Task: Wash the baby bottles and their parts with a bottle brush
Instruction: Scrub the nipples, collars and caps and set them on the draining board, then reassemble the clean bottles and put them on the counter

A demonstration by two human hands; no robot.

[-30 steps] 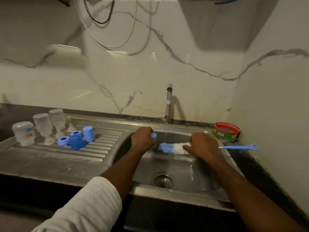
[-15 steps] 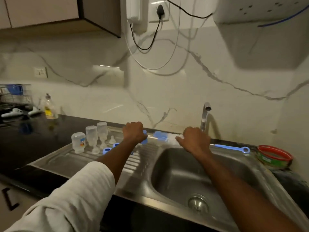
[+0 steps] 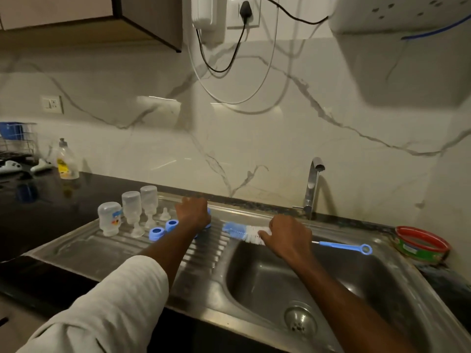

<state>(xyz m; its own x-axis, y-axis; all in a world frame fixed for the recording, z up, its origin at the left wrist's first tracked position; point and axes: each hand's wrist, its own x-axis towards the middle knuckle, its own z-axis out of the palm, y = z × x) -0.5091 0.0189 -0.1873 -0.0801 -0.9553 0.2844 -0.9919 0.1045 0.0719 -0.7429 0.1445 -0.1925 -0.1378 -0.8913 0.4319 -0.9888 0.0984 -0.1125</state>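
The brush (image 3: 244, 232) is gripped by the right hand (image 3: 288, 236) where bristles meet wire, over the sink (image 3: 254, 281) rim. A blue cap (image 3: 207, 217) is enclosed by the left hand (image 3: 193, 212). Beyond, bottles (image 3: 131, 212) stand drained. Bristles look soft; the thin handle seems the firmer hold.

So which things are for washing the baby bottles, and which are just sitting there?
For the job: bottle brush, bottles, blue rings, teat, sink, tap.

Just lying about: red-rimmed tub, soap bottle, wire rack, cables.
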